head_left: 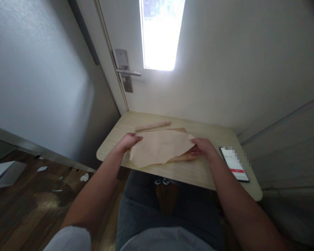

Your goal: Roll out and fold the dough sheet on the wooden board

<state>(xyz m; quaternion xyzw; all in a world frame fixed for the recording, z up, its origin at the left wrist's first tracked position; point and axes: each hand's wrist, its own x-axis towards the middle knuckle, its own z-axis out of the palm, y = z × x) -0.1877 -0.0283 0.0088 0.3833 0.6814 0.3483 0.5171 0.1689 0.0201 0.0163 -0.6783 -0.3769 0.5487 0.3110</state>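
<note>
A sheet of tan paper [161, 148] with uneven edges is stretched between my two hands over a small wooden table [189, 174]. My left hand [129, 141] grips its left edge, thumb on top. On the opposite side, my right hand [201, 145] pinches the right edge, with its fingers partly under the sheet. More brown paper [183, 158] shows beneath, mostly covered by the sheet; I cannot tell how many layers there are. Just beyond the paper lies a thin, light brown stick-like roll [153, 126].
A phone [234, 164] with a lit screen lies at the table's right end. Behind the table stands a door with a metal handle [129, 72] and a bright window [161, 35]. Paper scraps [84, 177] and a white box [6, 174] are on the floor at left.
</note>
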